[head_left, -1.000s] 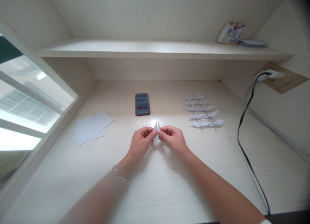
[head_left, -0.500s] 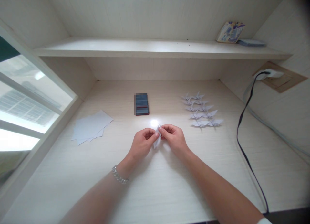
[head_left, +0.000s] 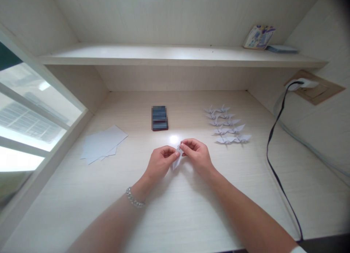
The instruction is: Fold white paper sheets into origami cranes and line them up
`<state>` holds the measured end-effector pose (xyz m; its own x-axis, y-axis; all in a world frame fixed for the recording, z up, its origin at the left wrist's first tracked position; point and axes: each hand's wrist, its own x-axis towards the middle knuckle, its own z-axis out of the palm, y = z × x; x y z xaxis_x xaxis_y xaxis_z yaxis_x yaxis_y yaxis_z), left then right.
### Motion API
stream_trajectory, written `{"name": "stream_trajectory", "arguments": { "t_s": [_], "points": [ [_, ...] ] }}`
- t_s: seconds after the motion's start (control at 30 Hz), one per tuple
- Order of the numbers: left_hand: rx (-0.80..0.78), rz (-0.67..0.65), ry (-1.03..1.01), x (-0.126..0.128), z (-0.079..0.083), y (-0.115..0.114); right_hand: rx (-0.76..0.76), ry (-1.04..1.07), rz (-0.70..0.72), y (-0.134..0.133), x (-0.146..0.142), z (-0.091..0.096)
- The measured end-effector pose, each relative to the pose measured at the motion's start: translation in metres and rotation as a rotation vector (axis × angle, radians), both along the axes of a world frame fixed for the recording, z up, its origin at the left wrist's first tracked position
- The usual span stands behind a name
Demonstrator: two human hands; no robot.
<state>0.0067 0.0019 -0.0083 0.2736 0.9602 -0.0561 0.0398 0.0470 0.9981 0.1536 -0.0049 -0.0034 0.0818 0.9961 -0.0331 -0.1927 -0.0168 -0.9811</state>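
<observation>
A small folded white paper (head_left: 176,163) is pinched between my two hands, low over the middle of the desk. My left hand (head_left: 162,161) grips its left side between thumb and fingers. On the upper right part of the paper, my right hand (head_left: 197,152) is closed with thumb against forefinger. Part of the paper is hidden behind my fingertips. Several folded paper cranes (head_left: 229,130) stand in two columns on the desk to the right of my hands. Loose white paper sheets (head_left: 102,143) lie overlapping to the left.
A dark, blurred rectangular object (head_left: 160,118) lies beyond my hands. A black cable (head_left: 269,147) runs from a wall socket (head_left: 318,90) down the right side of the desk. A shelf (head_left: 164,52) spans the back, with a colourful packet (head_left: 259,37) on it.
My right hand has risen very slightly at the paper's top. The lower tip of the folded paper has shifted a little down and left. The camera view has moved marginally.
</observation>
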Motion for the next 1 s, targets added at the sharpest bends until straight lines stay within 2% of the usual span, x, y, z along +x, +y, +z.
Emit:
{"name": "stream_trajectory", "arguments": {
  "t_s": [0.47, 1.0],
  "points": [
    [0.016, -0.039, 0.032, -0.0011, -0.0017, 0.0003, -0.101, 0.086, -0.011, 0.0006, 0.0033, 0.0012],
    [-0.007, -0.079, 0.071, -0.0023, -0.0010, -0.0009, -0.012, 0.069, -0.046, 0.0023, 0.0054, 0.0030]
  ]
}}
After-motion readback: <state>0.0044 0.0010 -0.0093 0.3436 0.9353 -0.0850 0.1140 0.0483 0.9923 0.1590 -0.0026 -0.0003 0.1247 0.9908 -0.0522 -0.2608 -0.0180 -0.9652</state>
